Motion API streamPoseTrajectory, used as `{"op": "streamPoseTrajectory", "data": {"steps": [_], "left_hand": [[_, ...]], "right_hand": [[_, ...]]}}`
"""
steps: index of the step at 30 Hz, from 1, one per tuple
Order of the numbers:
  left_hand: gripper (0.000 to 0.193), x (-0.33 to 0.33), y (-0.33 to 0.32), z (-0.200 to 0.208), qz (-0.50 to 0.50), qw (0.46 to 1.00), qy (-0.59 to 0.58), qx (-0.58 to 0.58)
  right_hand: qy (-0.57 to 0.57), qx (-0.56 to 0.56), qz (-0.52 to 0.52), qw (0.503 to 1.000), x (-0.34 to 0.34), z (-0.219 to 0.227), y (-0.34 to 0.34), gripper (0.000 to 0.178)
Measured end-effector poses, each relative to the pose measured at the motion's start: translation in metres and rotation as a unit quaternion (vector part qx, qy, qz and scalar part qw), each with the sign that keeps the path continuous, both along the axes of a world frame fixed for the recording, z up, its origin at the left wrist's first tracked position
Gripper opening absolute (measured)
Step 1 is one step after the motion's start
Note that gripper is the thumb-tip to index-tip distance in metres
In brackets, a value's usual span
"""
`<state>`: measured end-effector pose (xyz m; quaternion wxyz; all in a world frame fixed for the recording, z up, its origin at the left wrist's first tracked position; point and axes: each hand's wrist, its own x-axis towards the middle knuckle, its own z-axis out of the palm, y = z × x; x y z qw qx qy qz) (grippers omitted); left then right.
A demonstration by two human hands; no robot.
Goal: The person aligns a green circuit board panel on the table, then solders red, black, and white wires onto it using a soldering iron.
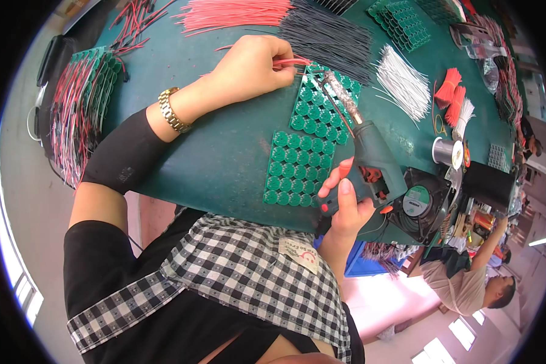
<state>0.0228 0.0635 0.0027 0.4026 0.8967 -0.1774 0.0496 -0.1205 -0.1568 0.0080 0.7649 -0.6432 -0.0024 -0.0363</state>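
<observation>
My left hand (255, 64) is closed in a pinch on several red wires (292, 62), their ends at the top edge of a green circuit board panel (314, 112) made of round boards. In my right hand (349, 209) is a dark soldering gun (376, 155), its grip wrapped by my fingers. The gun's tip points up and left, over the top of that panel close to the wire ends. Whether the tip touches the board I cannot tell. A second green panel (298, 170) lies just nearer to me, beside the first.
Red wires (236, 13), black wires (327, 39) and white wires (403, 82) lie in bundles on the green table. A solder spool (448, 151) and a fan (420, 200) stand at right. Wired panels (85, 109) are stacked at left. Another person (467, 285) works farther right.
</observation>
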Motion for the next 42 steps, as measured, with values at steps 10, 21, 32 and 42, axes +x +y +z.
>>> {"op": "streamPoseTrajectory", "data": {"steps": [10, 21, 32, 42], "left_hand": [[0.017, -0.001, 0.0, 0.0, -0.003, 1.0, 0.011, -0.005], [0.017, 0.002, -0.002, -0.002, 0.009, 0.999, 0.019, -0.027], [0.015, 0.002, -0.002, -0.006, -0.004, 1.0, -0.001, -0.019], [0.017, 0.004, 0.001, -0.011, -0.018, 0.994, 0.014, -0.104]], "right_hand": [[0.021, -0.019, -0.006, 1.0, -0.002, 0.002, 0.004, 0.019], [0.015, -0.016, -0.022, 1.0, -0.002, 0.002, 0.002, 0.034], [-0.066, 0.028, -0.04, 0.997, 0.005, -0.012, -0.003, 0.034], [-0.115, -0.032, -0.034, 0.992, 0.005, -0.012, -0.002, 0.029]]}}
